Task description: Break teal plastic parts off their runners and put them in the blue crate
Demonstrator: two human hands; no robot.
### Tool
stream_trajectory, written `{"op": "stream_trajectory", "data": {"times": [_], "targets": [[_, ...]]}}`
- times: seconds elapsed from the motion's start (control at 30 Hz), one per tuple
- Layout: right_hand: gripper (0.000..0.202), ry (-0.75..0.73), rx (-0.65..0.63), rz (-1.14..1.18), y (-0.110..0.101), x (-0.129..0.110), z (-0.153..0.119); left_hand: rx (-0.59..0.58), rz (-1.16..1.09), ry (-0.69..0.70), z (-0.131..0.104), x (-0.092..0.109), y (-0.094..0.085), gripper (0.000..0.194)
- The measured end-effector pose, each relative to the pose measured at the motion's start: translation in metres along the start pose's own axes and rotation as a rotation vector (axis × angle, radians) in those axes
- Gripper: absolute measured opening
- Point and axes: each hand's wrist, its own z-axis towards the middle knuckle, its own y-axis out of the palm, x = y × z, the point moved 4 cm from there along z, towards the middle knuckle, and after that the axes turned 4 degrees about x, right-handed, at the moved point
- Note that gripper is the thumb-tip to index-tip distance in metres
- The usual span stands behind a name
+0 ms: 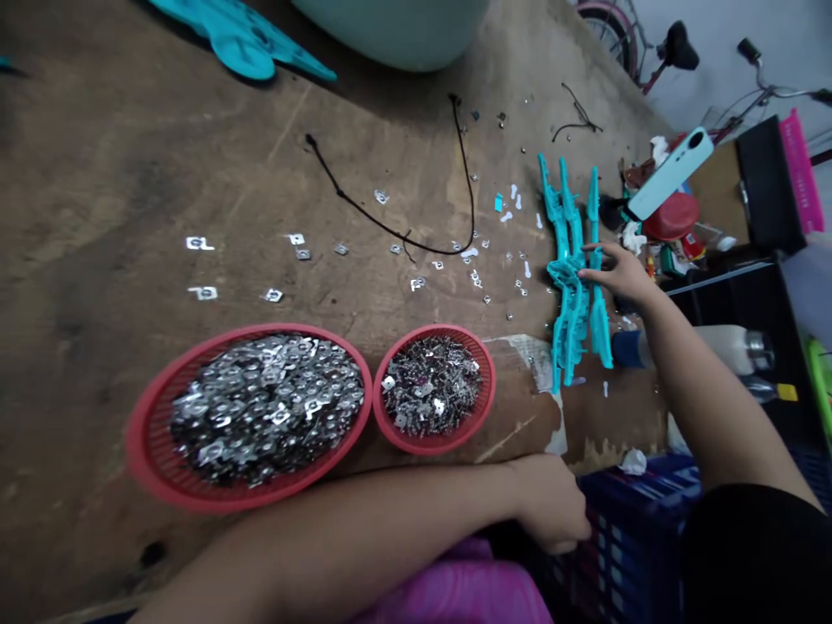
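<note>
My right hand (617, 270) reaches out to the right side of the wooden table (130, 173) and rests its fingers on a pile of teal plastic parts (572, 286), touching one without a firm grip that I can see. My left hand (552, 511) hangs below the table's front edge, fingers curled, near a dark blue crate (640, 520); whether it holds anything is hidden. Two red baskets stand at the front: a large one (149, 459) full of small metal plates and a smaller one (484, 399) with smaller metal pieces.
Loose metal plates (295, 238) and a black cord (390, 230) lie across the middle of the table. A teal tub (396, 30) and teal parts (243, 39) sit at the back. Clutter, a red bowl (672, 217), bottles and bicycles crowd the right.
</note>
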Motion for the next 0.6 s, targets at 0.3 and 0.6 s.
{"op": "stream_trajectory", "data": {"times": [0.3,0.6], "targets": [[0.077,-0.121,0.049,-0.144,0.016,-0.026,-0.005,0.017,0.035,-0.050,0.002,-0.002,0.001,0.030],[0.127,0.049,-0.043,-0.162,0.011,-0.033,-0.008,0.004,0.049,-0.036,0.004,-0.004,0.002,0.032]]}}
